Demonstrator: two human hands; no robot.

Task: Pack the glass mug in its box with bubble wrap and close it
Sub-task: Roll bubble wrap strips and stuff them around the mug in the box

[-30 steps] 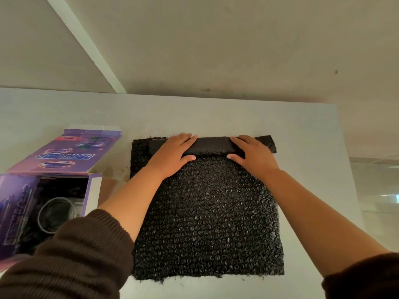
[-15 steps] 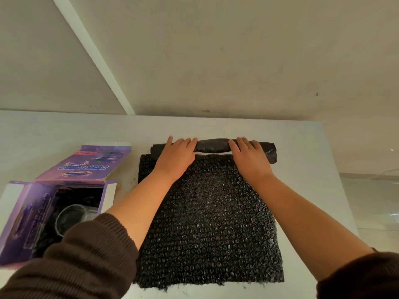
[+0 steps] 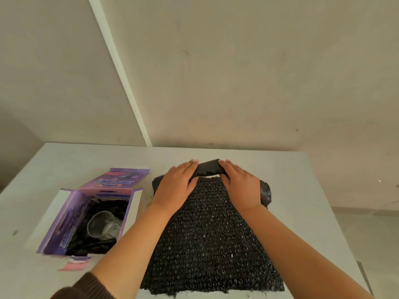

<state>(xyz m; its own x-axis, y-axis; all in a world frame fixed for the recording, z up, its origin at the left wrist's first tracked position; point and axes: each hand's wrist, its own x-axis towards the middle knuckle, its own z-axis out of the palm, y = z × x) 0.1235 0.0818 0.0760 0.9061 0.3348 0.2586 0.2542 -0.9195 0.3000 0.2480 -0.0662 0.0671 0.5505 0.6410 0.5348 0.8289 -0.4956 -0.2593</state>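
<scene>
A black sheet of bubble wrap (image 3: 211, 240) lies flat on the table in front of me, its far edge rolled into a thick tube (image 3: 208, 170). My left hand (image 3: 176, 186) and my right hand (image 3: 240, 183) lie flat on that roll with straight fingers, side by side. To the left stands the open purple box (image 3: 64, 223), flaps up, with the glass mug (image 3: 102, 224) lying inside on dark padding.
The pale table (image 3: 302, 190) reaches back to a beige wall. Its right edge falls away near the wrap's right side. A small pink scrap (image 3: 73, 265) lies in front of the box. Bare tabletop lies behind the roll and left of the box.
Both hands have pushed the roll farther from me and moved closer together on it. The roll looks thicker and bowed, and the view has tilted up.
</scene>
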